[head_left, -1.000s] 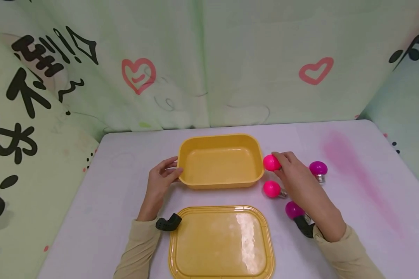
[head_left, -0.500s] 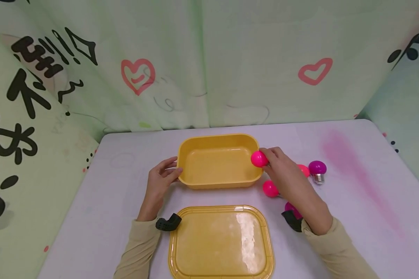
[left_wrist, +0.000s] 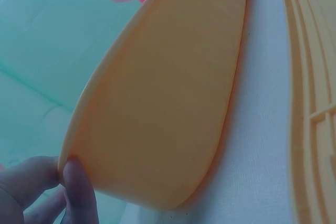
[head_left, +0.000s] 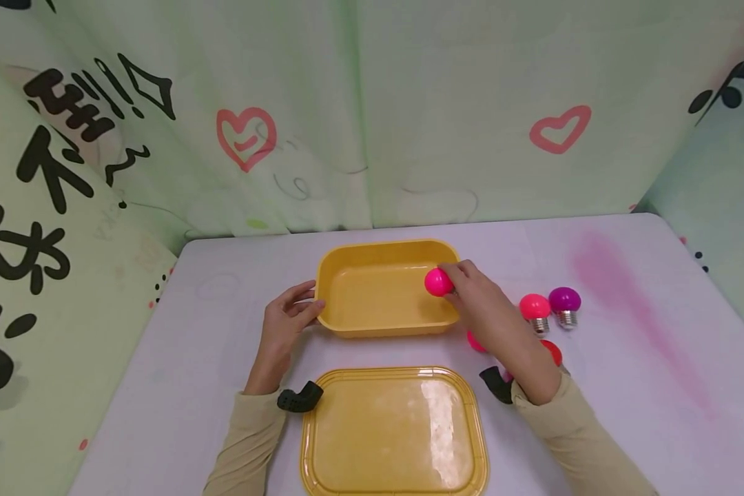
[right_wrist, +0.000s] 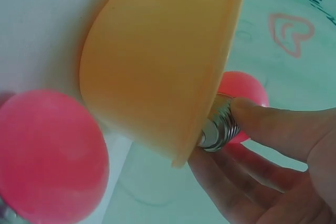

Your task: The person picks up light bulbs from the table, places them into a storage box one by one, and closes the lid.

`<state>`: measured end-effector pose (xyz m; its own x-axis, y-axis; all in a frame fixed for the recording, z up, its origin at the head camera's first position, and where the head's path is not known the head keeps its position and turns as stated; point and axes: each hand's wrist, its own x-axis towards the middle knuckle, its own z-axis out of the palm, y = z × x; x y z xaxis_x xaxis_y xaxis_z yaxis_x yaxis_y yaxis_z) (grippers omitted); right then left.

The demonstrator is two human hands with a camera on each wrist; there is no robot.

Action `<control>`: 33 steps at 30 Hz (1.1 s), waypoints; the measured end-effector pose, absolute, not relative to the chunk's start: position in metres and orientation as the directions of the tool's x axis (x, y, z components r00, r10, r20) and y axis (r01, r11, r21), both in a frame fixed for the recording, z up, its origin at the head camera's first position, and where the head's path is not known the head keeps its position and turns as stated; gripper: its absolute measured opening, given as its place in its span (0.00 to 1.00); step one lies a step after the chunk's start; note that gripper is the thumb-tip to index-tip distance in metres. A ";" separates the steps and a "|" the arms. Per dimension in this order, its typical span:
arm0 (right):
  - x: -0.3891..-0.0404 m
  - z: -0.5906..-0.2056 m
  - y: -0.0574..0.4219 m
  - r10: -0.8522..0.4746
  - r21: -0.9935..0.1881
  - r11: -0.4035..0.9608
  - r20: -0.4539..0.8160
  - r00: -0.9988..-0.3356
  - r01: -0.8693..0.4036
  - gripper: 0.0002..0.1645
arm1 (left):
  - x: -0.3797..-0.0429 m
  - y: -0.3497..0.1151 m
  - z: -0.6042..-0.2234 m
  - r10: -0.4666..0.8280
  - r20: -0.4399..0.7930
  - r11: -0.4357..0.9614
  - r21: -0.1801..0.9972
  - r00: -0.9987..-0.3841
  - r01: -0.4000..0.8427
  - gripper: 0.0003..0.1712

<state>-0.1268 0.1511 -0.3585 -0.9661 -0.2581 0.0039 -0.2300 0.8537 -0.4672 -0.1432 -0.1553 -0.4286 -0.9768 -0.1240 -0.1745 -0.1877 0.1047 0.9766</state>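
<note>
A yellow rectangular plastic box stands on the table, its inside bare in the head view. My left hand pinches its left rim; in the left wrist view thumb and fingers lie on either side of that rim. Over the box's right part, my right hand holds a pink light bulb. The right wrist view shows thumb and fingers gripping the bulb by its silver screw base, close to the box's rim.
To the right lie a coral-pink bulb, a purple bulb and a red bulb. Another pink bulb is partly hidden by the right arm. A yellow lid lies flat in front of the box.
My right hand has moved left with the pink bulb, from beside the box's right edge to over its inside. My left hand has stayed at the rim. More bulbs show behind the right arm.
</note>
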 end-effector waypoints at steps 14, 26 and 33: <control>-0.143 -0.378 0.137 -0.332 -0.410 0.838 0.143 -0.932 -0.361 0.26 | -0.144 -0.155 -0.430 -0.120 -0.164 0.090 0.980 -0.979 -0.175 0.26; -0.156 -0.394 0.130 -0.382 -0.337 0.838 0.199 -0.903 -0.429 0.25 | -0.145 -0.154 -0.429 -0.113 -0.155 0.078 0.983 -0.981 -0.164 0.25; -0.161 -0.401 0.129 -0.388 -0.333 0.836 0.203 -0.899 -0.436 0.24 | -0.144 -0.155 -0.430 -0.099 -0.148 0.062 0.986 -0.984 -0.155 0.25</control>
